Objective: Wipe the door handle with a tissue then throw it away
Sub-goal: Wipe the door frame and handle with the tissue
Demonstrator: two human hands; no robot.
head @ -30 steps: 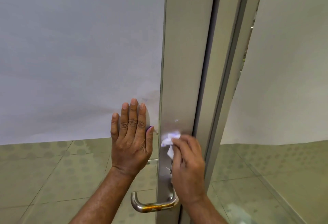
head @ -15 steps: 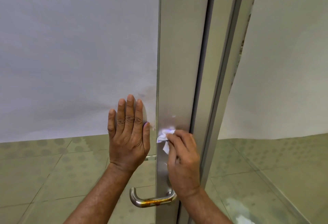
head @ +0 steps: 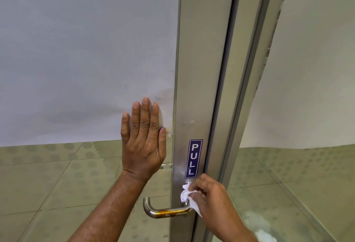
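Your left hand (head: 144, 142) lies flat and fully open against the frosted glass panel (head: 86, 49), fingers together, holding nothing. Your right hand (head: 209, 197) is closed around a crumpled white tissue (head: 185, 193), pressing it to the metal door stile (head: 199, 69) just below the blue PULL sticker (head: 194, 158), right at the base of the steel door handle (head: 165, 211), whose lever points left.
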